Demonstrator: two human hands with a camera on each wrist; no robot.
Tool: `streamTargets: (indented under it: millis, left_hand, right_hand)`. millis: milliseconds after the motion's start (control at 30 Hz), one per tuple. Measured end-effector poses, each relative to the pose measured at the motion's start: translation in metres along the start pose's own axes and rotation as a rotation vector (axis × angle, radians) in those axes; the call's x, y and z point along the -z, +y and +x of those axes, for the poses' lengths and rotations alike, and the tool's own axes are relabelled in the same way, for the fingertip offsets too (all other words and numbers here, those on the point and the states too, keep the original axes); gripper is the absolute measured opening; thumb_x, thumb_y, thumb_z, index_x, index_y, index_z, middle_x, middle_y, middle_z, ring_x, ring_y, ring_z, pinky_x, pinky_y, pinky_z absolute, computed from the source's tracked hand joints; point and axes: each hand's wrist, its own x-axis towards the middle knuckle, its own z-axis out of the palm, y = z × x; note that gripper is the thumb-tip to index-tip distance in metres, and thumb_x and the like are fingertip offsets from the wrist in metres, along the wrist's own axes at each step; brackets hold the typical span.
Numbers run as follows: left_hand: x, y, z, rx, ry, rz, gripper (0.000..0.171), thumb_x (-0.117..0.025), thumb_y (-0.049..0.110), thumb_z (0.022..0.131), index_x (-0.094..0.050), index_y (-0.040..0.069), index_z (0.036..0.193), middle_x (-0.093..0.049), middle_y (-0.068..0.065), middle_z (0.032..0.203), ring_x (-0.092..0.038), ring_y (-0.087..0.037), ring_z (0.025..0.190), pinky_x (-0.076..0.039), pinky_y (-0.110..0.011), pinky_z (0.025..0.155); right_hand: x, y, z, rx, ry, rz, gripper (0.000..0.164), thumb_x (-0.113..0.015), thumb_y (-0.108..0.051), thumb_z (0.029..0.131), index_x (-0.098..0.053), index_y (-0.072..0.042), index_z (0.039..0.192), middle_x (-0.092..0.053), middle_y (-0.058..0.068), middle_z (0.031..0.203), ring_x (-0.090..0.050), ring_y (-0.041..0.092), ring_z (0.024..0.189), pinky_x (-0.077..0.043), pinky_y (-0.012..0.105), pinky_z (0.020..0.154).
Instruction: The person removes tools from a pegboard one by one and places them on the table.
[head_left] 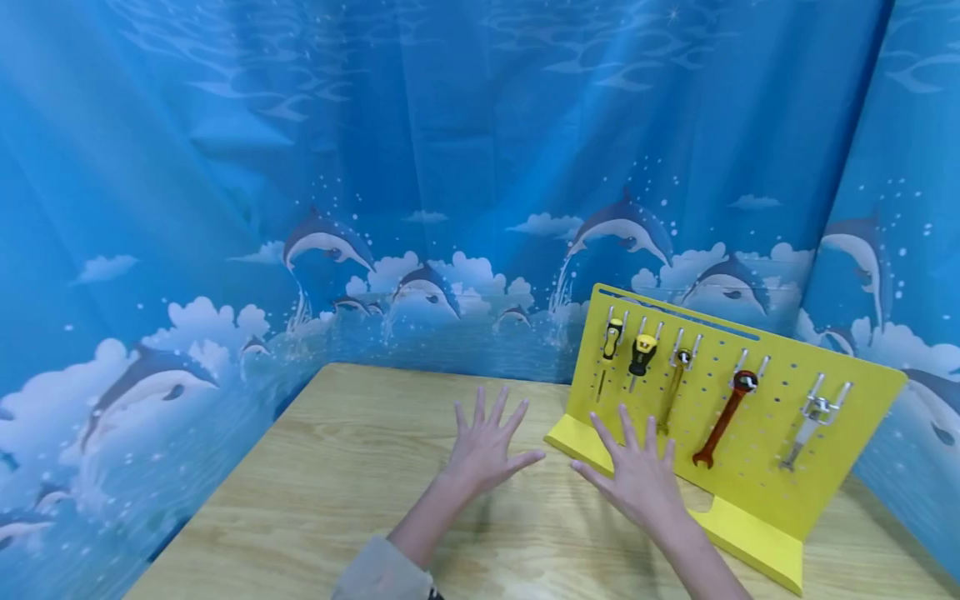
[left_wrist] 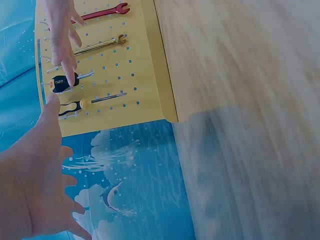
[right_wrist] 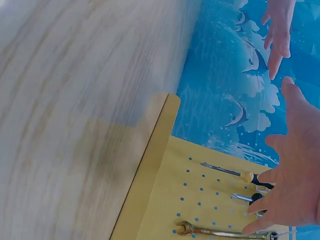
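Both hands hover over the wooden table with fingers spread, holding nothing. The left hand (head_left: 482, 450) is left of a yellow pegboard (head_left: 780, 433); the right hand (head_left: 637, 479) is in front of its lower left part. On the board's hooks hang a slim yellow-and-black screwdriver (head_left: 612, 340), a stubby screwdriver (head_left: 642, 354), a brass-coloured wrench (head_left: 673, 392), a red wrench (head_left: 724, 421) and a silver tool (head_left: 808, 429) whose kind is unclear. In the right wrist view, the right hand (right_wrist: 295, 170) partly covers the screwdriver handles.
The wooden table (head_left: 300, 500) reaches back to a blue curtain (head_left: 465, 125) printed with dolphins and clouds. The pegboard's yellow foot (head_left: 757, 542) juts forward on the table at the right. A grey sleeve (head_left: 384, 571) covers the left forearm.
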Motion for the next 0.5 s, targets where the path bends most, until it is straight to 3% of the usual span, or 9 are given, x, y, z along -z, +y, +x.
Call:
streamTargets:
  millis: [333, 500]
  left_hand:
    - [0.001, 0.01, 0.024, -0.027, -0.015, 0.002, 0.078, -0.029, 0.073, 0.084, -0.022, 0.028, 0.147, -0.009, -0.008, 0.151, 0.0, -0.041, 0.133, -0.007, -0.068, 0.099]
    - [0.004, 0.015, 0.043, -0.042, -0.036, 0.032, 0.078, -0.024, 0.073, 0.084, -0.016, 0.029, 0.147, -0.006, -0.007, 0.152, 0.0, -0.04, 0.133, -0.006, -0.066, 0.1]
  right_hand:
    - [0.026, 0.019, -0.018, -0.073, -0.012, -0.003, 0.08, -0.044, -0.067, 0.083, -0.025, -0.022, 0.146, -0.009, 0.024, 0.147, -0.004, 0.059, 0.124, 0.002, 0.075, 0.091]
    - [0.043, 0.037, -0.035, -0.117, 0.037, 0.007, 0.08, -0.045, -0.063, 0.085, -0.017, -0.021, 0.148, -0.005, 0.026, 0.147, 0.002, 0.06, 0.123, 0.004, 0.076, 0.089]
